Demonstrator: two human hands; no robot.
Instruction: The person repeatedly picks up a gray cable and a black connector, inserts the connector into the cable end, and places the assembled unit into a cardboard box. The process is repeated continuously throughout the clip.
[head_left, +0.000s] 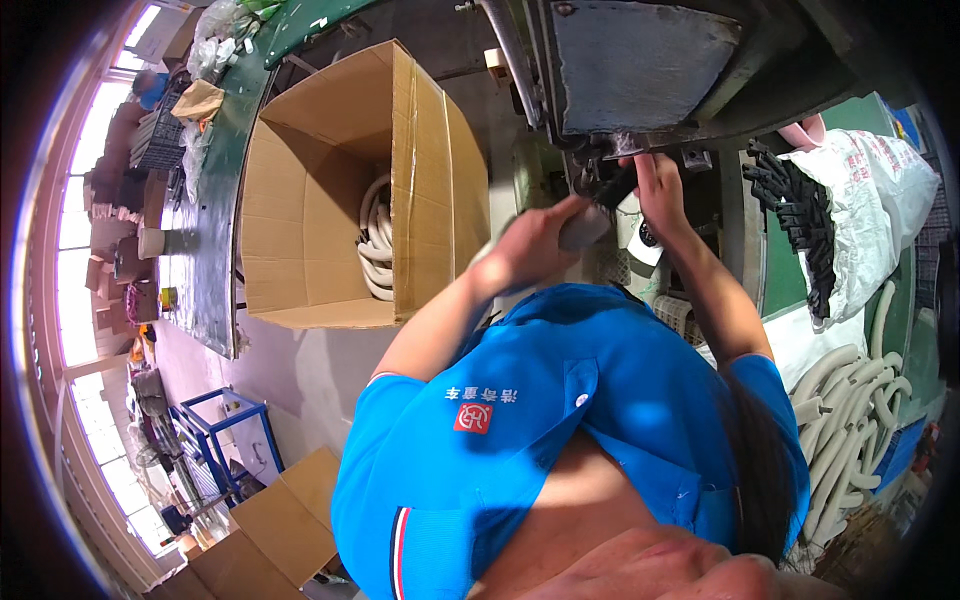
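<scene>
Left hand (pixel 535 243): grip closed round pale tube (pixel 585 231), motion-blurred. Right hand (pixel 660 195) beside black sleeve (pixel 617 187), near machine (pixel 640 65); cannot tell its grip.

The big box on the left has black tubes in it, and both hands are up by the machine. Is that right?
Not quite: the head view shows pale tubes, not black ones, in the big box on the left. The left hand and right hand are indeed up by the machine.
</scene>
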